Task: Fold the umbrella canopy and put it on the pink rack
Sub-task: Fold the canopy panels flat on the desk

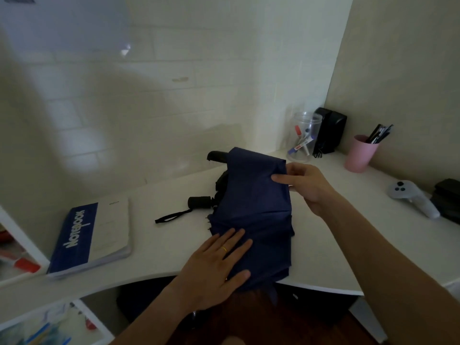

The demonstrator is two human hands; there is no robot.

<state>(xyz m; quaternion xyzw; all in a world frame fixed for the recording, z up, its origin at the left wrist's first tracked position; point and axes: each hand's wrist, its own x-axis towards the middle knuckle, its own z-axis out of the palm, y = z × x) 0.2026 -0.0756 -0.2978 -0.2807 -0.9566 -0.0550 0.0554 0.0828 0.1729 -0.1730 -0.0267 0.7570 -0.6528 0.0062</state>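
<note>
A navy blue folding umbrella canopy (254,202) lies collapsed on the white desk (159,247), its near end hanging over the front edge. Its black handle (199,202) with a wrist strap (171,217) pokes out to the left. My left hand (219,267) lies flat, fingers spread, on the near part of the fabric. My right hand (303,185) pinches the canopy's far right edge between thumb and fingers. No pink rack is in view.
A blue and white notebook (92,235) lies at the desk's left. In the far right corner stand a clear jar of markers (305,136), a black box (329,129) and a pink pen cup (361,153). A white controller (410,195) rests at the right.
</note>
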